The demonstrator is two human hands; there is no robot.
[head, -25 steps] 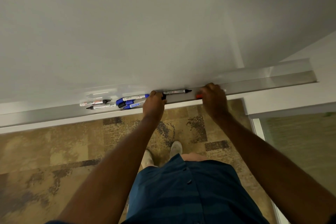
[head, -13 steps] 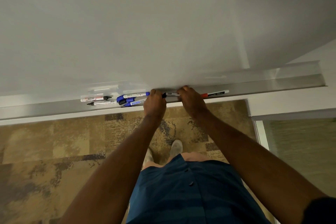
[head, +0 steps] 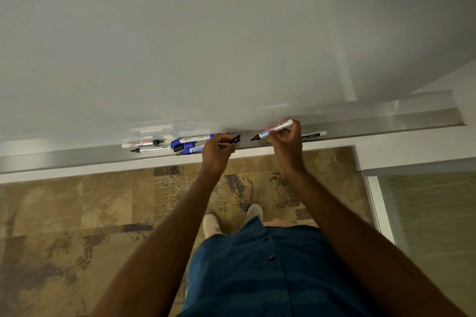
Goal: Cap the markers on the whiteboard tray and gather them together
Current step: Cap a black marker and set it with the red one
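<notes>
Five markers lie in the tray — clustered left.

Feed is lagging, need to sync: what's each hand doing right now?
Left hand: closed, pinching a black marker cap.
Right hand: closed, holding an uncapped black-tipped marker, tip toward the cap.

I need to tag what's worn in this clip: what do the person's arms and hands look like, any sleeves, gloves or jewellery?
Both forearms are bare up to the frame edge. The left hand and right hand show no gloves, rings or watch. No sleeve shows. Below them is a dark blue buttoned shirt with faint stripes.
</notes>
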